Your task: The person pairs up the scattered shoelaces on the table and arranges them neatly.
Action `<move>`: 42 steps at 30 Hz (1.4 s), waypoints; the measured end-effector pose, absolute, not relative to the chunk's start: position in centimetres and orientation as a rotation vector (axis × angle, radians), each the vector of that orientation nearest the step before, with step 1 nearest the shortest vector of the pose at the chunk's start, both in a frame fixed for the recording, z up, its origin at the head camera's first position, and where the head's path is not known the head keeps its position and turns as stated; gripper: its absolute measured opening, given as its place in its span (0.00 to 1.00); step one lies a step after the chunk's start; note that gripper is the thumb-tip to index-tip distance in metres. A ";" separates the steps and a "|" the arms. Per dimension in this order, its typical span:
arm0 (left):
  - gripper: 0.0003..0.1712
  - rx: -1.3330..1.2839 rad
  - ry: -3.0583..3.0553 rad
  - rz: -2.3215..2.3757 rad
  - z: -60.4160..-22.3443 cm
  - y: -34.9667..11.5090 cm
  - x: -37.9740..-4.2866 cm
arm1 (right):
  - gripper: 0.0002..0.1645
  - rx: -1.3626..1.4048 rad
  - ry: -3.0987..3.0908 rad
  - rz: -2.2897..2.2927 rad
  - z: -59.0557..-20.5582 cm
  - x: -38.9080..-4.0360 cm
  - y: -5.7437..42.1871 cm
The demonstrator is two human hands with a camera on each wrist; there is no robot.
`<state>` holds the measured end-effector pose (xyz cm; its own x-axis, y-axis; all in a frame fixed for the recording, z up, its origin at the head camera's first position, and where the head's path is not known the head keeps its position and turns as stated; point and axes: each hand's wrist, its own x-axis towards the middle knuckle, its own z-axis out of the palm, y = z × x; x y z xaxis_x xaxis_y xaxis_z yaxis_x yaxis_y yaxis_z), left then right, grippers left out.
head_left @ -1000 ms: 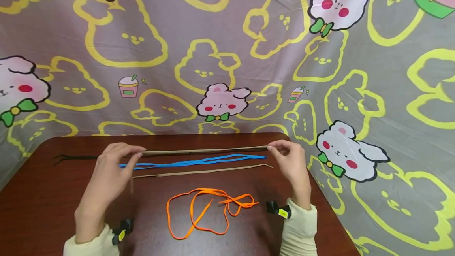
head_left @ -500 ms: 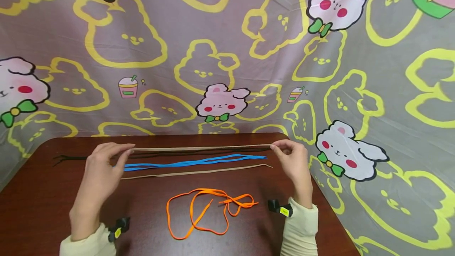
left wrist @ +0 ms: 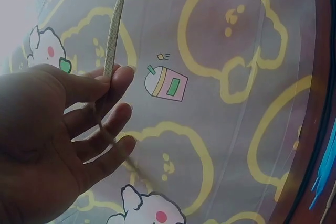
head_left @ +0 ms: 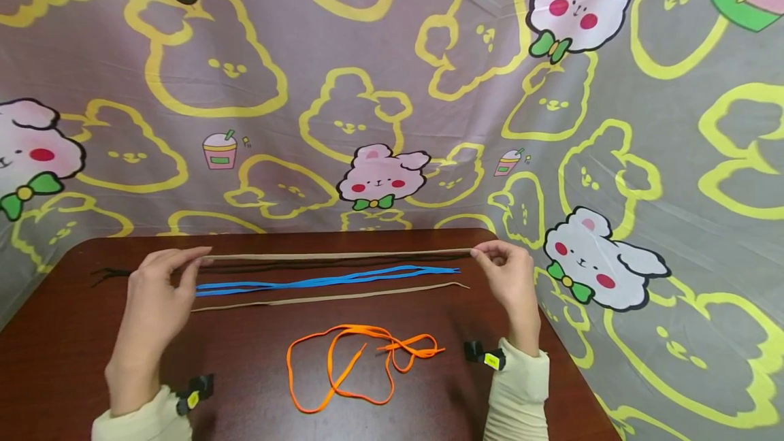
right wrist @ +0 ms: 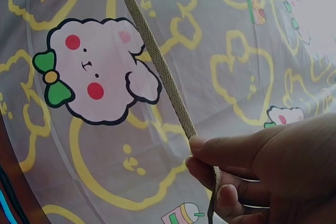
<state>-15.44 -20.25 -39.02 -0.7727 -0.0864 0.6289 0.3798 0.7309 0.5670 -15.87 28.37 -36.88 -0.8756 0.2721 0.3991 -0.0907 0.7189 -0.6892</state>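
Observation:
A flat beige shoelace (head_left: 331, 256) is stretched nearly level between both hands above the far part of the table. My left hand (head_left: 153, 301) pinches it between thumb and forefinger; in the left wrist view a loose tail of the shoelace (left wrist: 116, 19) hangs below the fingers. My right hand (head_left: 510, 281) pinches the other end, and a short tail of the shoelace (right wrist: 157, 59) droops beneath the fingertips in the right wrist view. Under the held lace lie black laces (head_left: 111, 272), then blue laces (head_left: 343, 281) and a second beige shoelace (head_left: 367, 294), all laid out lengthwise.
An orange shoelace (head_left: 331, 366) lies in loose loops near the front of the dark brown table (head_left: 257, 366). Patterned cloth (head_left: 343, 46) hangs behind the table and along its right side.
My left hand has slid leftward along the beige shoelace, lengthening the stretch between the hands. My right hand has shifted slightly right, still pinching its end.

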 end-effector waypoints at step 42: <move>0.12 0.124 -2.280 -0.899 -41.7 -24.7 -16.4 | 0.09 -0.243 -2.426 1.011 -38.7 -17.0 30.6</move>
<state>-16.35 -24.73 -41.67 -0.7684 -0.3160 0.5565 0.1490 0.7573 0.6358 -17.01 30.58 -38.68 -0.8608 0.3431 0.3760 -0.0253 0.7089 -0.7048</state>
